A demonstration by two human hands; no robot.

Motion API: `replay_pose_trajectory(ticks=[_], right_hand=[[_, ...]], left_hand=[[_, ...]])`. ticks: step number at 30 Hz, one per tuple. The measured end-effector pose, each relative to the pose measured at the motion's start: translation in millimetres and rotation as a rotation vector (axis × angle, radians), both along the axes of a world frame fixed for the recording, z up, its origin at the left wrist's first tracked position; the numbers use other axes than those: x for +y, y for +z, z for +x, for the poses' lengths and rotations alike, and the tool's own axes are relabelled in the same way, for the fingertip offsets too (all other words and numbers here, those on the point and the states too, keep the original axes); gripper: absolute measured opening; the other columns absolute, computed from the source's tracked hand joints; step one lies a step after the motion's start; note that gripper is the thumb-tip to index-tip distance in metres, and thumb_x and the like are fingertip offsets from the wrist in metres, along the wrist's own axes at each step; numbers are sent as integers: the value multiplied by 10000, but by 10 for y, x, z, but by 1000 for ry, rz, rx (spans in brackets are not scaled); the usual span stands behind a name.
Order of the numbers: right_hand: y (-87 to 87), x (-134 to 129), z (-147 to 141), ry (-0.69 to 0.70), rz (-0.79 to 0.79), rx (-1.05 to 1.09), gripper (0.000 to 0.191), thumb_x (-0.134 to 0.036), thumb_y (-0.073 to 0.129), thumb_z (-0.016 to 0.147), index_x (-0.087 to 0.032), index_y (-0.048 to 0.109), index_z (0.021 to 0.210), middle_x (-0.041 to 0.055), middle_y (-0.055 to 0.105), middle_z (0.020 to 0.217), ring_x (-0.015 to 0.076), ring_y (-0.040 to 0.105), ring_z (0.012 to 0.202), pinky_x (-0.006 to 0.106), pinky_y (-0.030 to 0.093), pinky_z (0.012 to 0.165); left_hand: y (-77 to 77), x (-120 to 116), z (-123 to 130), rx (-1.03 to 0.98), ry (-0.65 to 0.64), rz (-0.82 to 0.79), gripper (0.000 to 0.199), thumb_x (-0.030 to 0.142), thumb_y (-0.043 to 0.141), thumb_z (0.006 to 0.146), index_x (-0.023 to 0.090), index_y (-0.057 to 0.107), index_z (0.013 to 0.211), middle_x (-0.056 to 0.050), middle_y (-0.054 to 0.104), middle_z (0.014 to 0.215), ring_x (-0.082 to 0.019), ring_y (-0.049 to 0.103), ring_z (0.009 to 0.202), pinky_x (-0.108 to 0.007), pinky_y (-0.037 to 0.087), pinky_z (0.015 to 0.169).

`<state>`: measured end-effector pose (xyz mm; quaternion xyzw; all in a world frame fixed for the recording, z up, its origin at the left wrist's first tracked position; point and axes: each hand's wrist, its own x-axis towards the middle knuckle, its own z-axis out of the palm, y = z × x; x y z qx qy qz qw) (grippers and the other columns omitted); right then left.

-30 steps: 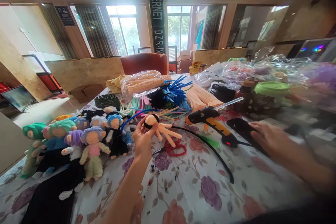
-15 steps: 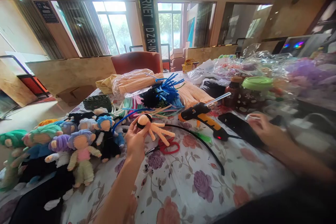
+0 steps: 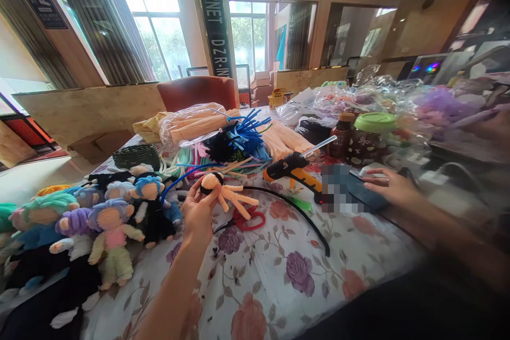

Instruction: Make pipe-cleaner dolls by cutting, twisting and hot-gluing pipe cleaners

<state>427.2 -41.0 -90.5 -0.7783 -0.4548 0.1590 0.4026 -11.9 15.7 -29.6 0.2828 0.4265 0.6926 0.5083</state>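
My left hand (image 3: pixel 198 207) pinches an unfinished doll (image 3: pixel 217 188) made of fuzzy peach pipe cleaners. A black band circles its round head, and its limbs stick out to the right. Under the doll lie red-handled scissors (image 3: pixel 252 220), and a black pipe cleaner (image 3: pixel 308 216) curves away beside them. My right hand (image 3: pixel 386 186) reaches over a phone (image 3: pixel 364 191) with fingers stretched out, near or on its screen, part of which is pixelated. A small white thing (image 3: pixel 367 170) shows by those fingers; whether they touch it is unclear. Left of the phone rests a black-and-orange glue gun (image 3: pixel 292 172) with a glue stick.
Several finished dolls (image 3: pixel 113 228) crowd the left side, near a dark woven basket (image 3: pixel 137 155). Bundles of peach pipe cleaners (image 3: pixel 199 125) and blue ones (image 3: pixel 251 135) lie at the back. A green-lidded jar (image 3: pixel 372 138) and a brown bottle (image 3: pixel 341 135) stand at the right.
The view has turned slightly right. My right hand's fingers have extended over the phone, whose screen was dark and is now partly pixelated. My left hand still holds the doll.
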Motion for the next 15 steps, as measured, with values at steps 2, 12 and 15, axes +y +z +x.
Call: replay_pose_trajectory(ticks=[2,12,15], right_hand=[[12,-18,-9,19,16,45,408,-322,601,618,-199,511,996,146,711,1021,279,642,1028,381,466,879],[-17,-13,24,65,83,130,415,-324,661,565,-217,515,939,149,718,974,321,653,984,435,468,869],[-21,-21,24,75,89,141,404,-301,653,574,-220,518,946,155,717,982,329,642,1013,426,474,851]], left_hand=[[3,-5,2,2,0,-3,400,-10,706,635,156,631,991,-54,689,926,-105,660,799,-234,523,811],[-3,-11,1,9,-10,-11,380,9,709,648,157,627,988,-48,677,925,-96,653,778,-210,524,762],[-8,-7,-9,2,-17,-9,391,6,707,647,163,621,995,-51,681,928,-98,657,774,-218,526,774]])
